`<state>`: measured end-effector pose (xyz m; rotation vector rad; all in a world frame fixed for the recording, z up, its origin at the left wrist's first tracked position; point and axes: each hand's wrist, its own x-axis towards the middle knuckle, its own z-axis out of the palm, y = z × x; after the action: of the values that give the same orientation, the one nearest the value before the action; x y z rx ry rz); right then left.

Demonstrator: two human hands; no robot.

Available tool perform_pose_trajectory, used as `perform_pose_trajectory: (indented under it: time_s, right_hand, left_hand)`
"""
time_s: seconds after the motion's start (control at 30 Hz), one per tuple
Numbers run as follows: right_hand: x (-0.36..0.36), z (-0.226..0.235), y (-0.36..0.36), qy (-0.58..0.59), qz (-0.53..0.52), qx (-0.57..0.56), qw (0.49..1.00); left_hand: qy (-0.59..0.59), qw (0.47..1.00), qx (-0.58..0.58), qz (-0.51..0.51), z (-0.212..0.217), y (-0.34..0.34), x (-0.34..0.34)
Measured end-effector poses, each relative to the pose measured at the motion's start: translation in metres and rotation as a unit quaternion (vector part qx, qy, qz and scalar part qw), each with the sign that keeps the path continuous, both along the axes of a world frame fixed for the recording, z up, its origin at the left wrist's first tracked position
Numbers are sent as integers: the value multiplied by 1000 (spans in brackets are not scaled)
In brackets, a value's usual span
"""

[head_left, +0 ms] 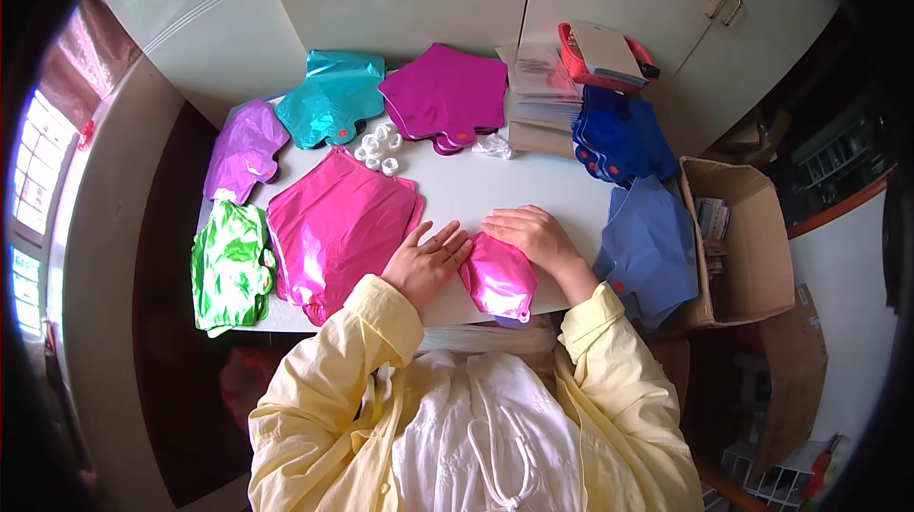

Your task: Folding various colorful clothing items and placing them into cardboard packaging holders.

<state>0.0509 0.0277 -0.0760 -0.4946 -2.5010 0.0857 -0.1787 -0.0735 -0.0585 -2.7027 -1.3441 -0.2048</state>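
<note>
A folded pink foil balloon (pixel 500 282) lies flat at the table's front edge, between my hands. My left hand (pixel 426 266) rests at its left side, fingers stretched out and touching its edge. Laid flat across its top is my right hand (pixel 531 234), with the fingers extended to the left. To the left of my left hand is a stack of flat, uninflated pink foil balloons (pixel 338 222). Small white ribbon rolls (pixel 378 148) sit behind that stack.
Around the white table (pixel 547 184) lie purple (pixel 240 152), green (pixel 228 260), teal (pixel 333 98), magenta (pixel 446 93), dark blue (pixel 624 131) and light blue foil balloons (pixel 652 241). Clear packets (pixel 543 79) and a red basket (pixel 569 57) stand at the back right, a cardboard box (pixel 757 265) at the right.
</note>
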Motion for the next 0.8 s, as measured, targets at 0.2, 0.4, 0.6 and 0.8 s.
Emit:
perform_pose_trajectory:
  time_s: [0.2, 0.4, 0.6, 0.8]
  right_hand:
    - [1, -2, 1, -9, 0, 14, 1000]
    - [1, 26, -20, -30, 17, -5, 999]
    - [20, 14, -30, -55, 62, -109, 991]
    - [19, 5, -29, -31, 62, -126, 990]
  left_hand:
    - [10, 1000, -10, -3, 1, -3, -4]
    - [11, 1000, -20, 8, 0, -4, -3]
    - [9, 1000, -18, 8, 2, -6, 1]
    - [9, 1000, 2, 12, -1, -9, 1]
